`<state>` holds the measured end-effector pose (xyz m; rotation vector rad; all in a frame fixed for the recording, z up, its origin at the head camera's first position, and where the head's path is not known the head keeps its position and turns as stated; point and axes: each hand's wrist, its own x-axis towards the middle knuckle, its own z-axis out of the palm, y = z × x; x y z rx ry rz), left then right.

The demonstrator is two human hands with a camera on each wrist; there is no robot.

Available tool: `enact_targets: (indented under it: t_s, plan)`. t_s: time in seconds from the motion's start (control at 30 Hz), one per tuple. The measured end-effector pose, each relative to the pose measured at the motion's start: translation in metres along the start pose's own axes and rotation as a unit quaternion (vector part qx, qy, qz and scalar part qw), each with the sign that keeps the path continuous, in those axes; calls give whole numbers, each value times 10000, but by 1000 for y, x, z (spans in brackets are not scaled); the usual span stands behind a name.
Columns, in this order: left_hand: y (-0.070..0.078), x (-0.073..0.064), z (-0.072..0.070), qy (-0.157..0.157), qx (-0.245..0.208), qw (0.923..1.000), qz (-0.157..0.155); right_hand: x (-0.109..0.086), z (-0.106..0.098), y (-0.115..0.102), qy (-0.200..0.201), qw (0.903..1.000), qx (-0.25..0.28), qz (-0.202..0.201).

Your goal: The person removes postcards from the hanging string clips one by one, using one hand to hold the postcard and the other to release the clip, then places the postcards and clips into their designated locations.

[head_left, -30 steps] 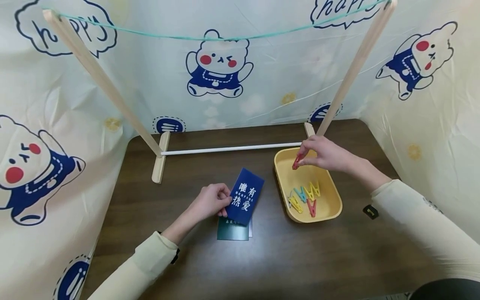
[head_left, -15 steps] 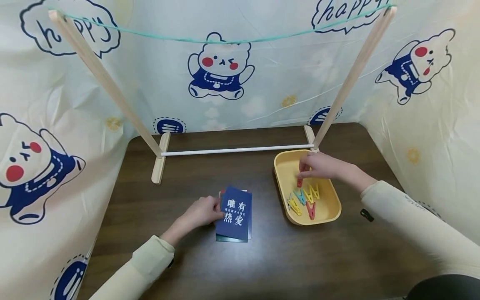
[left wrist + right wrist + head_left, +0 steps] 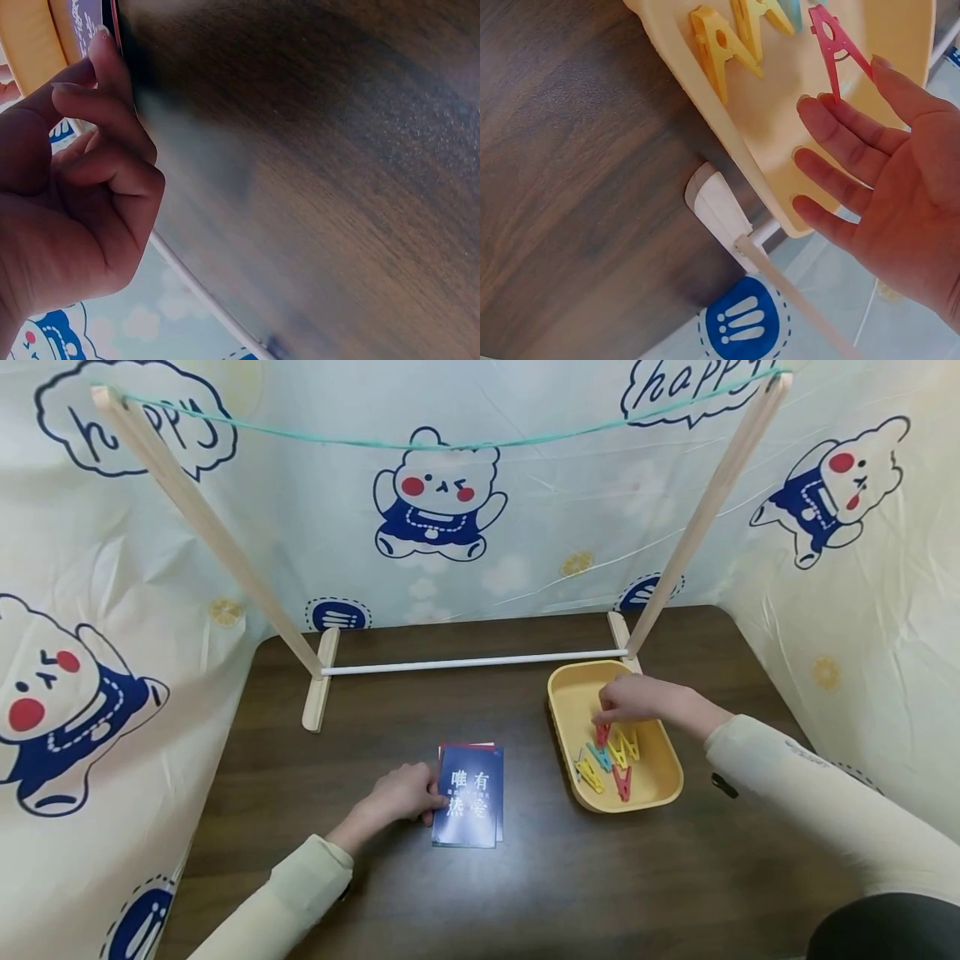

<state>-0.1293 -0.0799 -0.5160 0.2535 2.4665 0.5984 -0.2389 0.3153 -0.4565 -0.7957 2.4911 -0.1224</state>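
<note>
My left hand pinches the left edge of a dark blue card with white Chinese characters. This card lies on top of other cards, whose edges peek out behind it. Over the yellow basket, my right hand holds a red clothespin by its legs, thumb on one and fingertips at the other. Below it in the basket lie a blue clothespin, a second red clothespin and several yellow clothespins.
Behind the cards and basket stands a wooden frame, with a left post, a right post and a white rod low between them. A green string spans the post tops. Printed cloth walls the table.
My left hand has brought the blue card down, from tilted above the pile to flat on it. My right hand has lowered the red clothespin into the basket, close to the others.
</note>
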Motion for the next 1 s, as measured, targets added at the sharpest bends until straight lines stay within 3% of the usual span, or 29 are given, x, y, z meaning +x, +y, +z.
enact_targets:
  t_s: [0.27, 0.6, 0.8, 1.0]
  plan:
    - [-2, -2, 4, 3, 9, 10000, 1, 7, -1, -2, -312, 9994, 53, 155]
    - [1, -6, 7, -227, -154, 9996, 47, 12, 1, -2, -446, 9985, 56, 307]
    - [-1, -7, 9, -362, -297, 9988, 105, -2, -4, -8, -377, 9982, 217, 405]
    - [-2, -7, 13, -441, -273, 9985, 163, -21, 4, -17, -6, 9975, 665, 246]
